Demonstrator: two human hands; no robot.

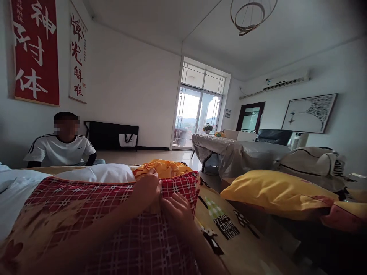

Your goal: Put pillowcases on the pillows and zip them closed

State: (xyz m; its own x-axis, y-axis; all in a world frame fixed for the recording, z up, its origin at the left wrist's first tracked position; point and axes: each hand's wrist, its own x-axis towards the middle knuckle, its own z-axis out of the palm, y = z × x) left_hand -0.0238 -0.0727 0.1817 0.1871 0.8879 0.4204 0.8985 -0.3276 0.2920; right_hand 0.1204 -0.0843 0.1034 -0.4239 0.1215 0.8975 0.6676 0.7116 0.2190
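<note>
Left hand [147,189] and right hand [177,208] meet at the far edge of a red plaid cloth [94,214], near its right corner. The left hand is curled closed, gripping a fold of that edge. The right hand lies palm down just beside it, fingers [183,198] loosely extended and together, pressing the fabric flat; whether it pinches anything cannot be determined.

The cloth is spread low in front of the wearer. Its long axis runs left to right across the view, and its far edge faces the room. The near left part carries a tan floral pattern. It lies on a printed yellow sheet [229,236] with black cartoon figures. White bedding [97,172] and a bunched orange cloth [163,167] lie just beyond the far edge. A yellow pillow [272,193] sits to the right, apart from the hands.

A seated person in a white shirt [61,149] is at the left wall, below red calligraphy banners [36,49]. A covered sofa [229,152], glass balcony doors [197,114], a wall air conditioner [286,81] and a framed picture [309,112] occupy the far side.
</note>
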